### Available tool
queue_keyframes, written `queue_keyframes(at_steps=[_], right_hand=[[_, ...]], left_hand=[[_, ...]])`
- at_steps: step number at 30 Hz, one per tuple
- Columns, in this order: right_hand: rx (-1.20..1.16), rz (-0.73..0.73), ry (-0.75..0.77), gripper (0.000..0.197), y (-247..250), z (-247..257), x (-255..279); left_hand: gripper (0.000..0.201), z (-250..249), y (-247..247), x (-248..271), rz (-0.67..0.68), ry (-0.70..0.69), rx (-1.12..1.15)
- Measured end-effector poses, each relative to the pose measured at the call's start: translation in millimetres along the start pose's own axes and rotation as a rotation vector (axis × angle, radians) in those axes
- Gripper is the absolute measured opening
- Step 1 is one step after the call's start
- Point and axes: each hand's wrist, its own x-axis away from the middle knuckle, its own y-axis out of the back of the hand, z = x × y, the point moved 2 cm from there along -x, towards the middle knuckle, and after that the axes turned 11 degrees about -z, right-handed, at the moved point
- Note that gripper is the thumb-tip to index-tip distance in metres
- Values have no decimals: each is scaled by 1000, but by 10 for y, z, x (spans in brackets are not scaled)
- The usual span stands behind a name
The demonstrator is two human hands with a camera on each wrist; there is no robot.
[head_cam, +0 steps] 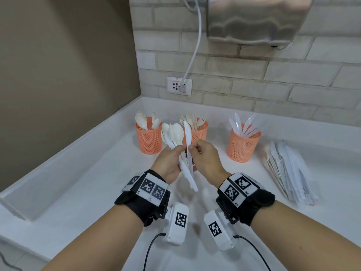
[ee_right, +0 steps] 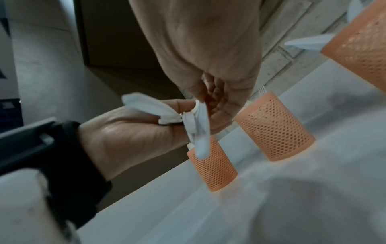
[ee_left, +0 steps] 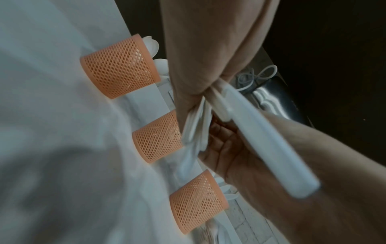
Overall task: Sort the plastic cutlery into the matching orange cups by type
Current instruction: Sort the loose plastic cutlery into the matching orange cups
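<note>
Hands hold a bunch of white cutlery over the counter

Spoons stand in the left orange cup [head_cam: 148, 138], which sits near the wall corner. Just to its right, the left hand [head_cam: 169, 163] is wrapped around a bundle of spoons and knives [head_cam: 175, 139]. The spoon bowls fan out above the fingers, and the handles stick out below the palm toward the person. The right hand [head_cam: 206, 159] pinches one white knife [head_cam: 188, 141] with thumb and finger. That knife stands almost straight up, with its tip above both hands, right beside the bundle.

Behind the hands is the middle orange cup [head_cam: 200, 132] with forks in it. Farther right is the right orange cup [head_cam: 243, 145] with knives. A loose pile of cutlery [head_cam: 287, 169] lies flat near the right edge of the white counter [head_cam: 88, 182].

The head view shows what is in each cup. The left wrist view shows the long knife handle [ee_left: 269, 145] up close, very blurry. The right wrist view shows the pinching fingers [ee_right: 200, 92] from under the palm.

The counter in front of the cups is open and white.
</note>
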Motion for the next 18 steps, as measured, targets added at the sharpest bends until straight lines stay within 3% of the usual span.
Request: queue_keyframes(at_steps=[6,11,15,18], right_hand=[[-66,-58,121,11,106,215,-88],[-43,245,117,9,39,359,-1],[-25,455,-76,14,94,310,-42],[106,467,-28,24,136,236,-61]], left_hand=[[10,55,-22,-72,-81,-70,-69],[26,25,-64,-81,-19,-142,-74],[42,31,-55,-104,5,6,31],[49,14,-35,-151,33,114,125]])
